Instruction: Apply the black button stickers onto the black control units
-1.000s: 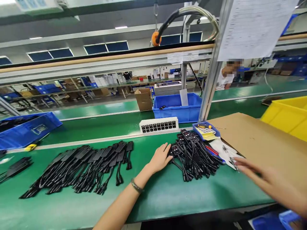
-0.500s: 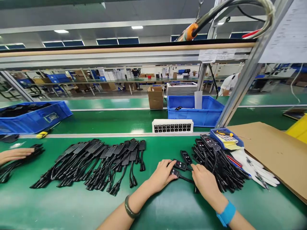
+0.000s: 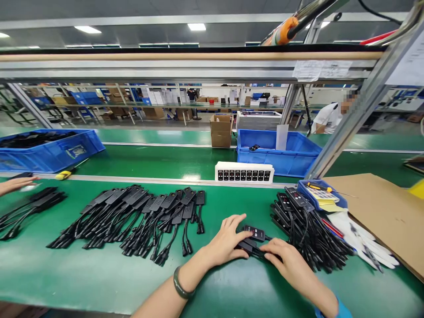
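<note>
My left hand (image 3: 227, 240) has its thumb and fingers around a few small black cable controllers (image 3: 255, 233), with one finger raised. The top controller shows its buttons; those beneath are partly hidden by my fingers. My right hand (image 3: 288, 263) pinches the black cables at the controllers' right ends. Just right of it lies a heap of similar controllers (image 3: 298, 201), button faces up, with their cables fanned toward me. Left of my hands is a broad row of black controllers (image 3: 159, 203) with forked cables.
A person's hand (image 3: 16, 184) is at the far left, above a small bundle of controllers (image 3: 46, 198). Blue bins (image 3: 278, 157) and a white holder (image 3: 244, 171) of small black panels stand behind. To the right are a small blue tray (image 3: 304, 187), white gloves (image 3: 361, 238) and cardboard (image 3: 380, 203).
The controllers that lay apart between my hands are now gathered together, one upon another. My right hand has shifted onto their cables. The other person's hand has left the bundle at far left.
</note>
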Tool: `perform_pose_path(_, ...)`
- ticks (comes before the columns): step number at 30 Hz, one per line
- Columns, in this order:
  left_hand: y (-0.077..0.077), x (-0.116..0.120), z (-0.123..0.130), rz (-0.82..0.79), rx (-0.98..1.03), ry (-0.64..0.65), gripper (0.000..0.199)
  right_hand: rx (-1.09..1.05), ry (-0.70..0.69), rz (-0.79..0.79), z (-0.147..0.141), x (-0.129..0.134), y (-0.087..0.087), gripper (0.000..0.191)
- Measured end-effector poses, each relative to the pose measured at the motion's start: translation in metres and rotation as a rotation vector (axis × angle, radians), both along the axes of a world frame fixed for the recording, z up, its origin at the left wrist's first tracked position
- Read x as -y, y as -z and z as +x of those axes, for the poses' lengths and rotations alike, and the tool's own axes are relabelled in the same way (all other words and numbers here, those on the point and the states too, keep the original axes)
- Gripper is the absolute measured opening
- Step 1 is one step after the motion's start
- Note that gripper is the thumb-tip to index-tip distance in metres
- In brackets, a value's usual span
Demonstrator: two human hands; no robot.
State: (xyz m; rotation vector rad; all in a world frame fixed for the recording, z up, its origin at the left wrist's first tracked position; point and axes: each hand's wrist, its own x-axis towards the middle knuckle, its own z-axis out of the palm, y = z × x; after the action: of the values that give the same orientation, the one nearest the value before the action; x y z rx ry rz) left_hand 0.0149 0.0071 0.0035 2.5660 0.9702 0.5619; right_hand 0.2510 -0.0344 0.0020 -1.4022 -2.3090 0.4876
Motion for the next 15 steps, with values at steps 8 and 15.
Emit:
perform_pose_path(8,0.001,-0.002,0.001,-0.086,-0.107,0.07,0.091,0.308,0.128,0.376,-0.013,-0.018,0.025,0.025)
perform_pose_path(15,-0.009,0.003,0.004,-0.157,-0.042,0.024,0.058,0.13,0.188,0.4,-0.005,-0.021,-0.022,0.029)
